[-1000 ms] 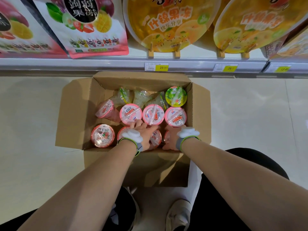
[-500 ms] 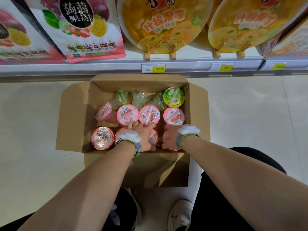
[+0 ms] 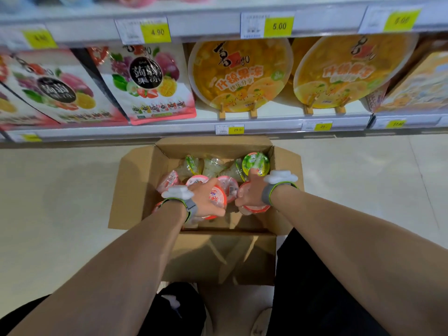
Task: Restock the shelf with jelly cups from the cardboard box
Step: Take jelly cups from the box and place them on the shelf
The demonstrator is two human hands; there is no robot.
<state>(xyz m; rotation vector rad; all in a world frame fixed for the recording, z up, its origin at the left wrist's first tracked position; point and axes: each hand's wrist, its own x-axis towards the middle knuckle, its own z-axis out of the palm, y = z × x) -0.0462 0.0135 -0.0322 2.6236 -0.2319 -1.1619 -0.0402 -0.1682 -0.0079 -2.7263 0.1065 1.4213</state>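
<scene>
left grip [image 3: 204, 202] holds pink jelly cup [image 3: 217, 196] | right grip [image 3: 251, 192] holds second pink cup [image 3: 257, 209] | both over cardboard box [image 3: 218, 258]

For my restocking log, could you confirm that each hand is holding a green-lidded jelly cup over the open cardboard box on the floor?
Only the colour is wrong. In the head view the left hand and the right hand each hold a red-lidded cup over the open cardboard box on the floor; a green-lidded cup sits in the box.
</scene>
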